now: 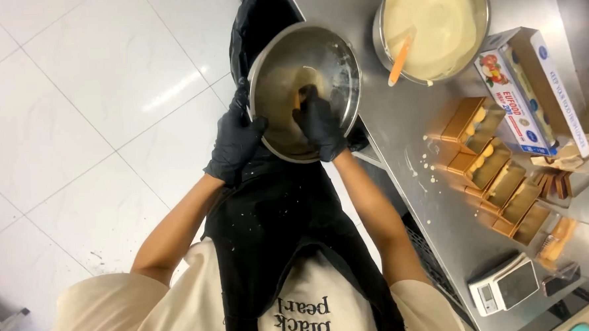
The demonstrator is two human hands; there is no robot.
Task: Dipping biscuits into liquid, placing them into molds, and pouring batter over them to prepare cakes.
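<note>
Steel bowl [304,92], left hand [235,140] gripping rim

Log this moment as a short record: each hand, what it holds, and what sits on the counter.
left hand: black-gloved left hand grips the rim of the steel bowl
right hand: black-gloved right hand is inside the bowl, fingers on a small brown piece; what it is cannot be told
bowl position: held tilted in front of the body, beside the steel counter
counter: large bowl of pale cream with an orange spatula; gold trays in a row; wrap box; white scale
clothing: black apron
</note>
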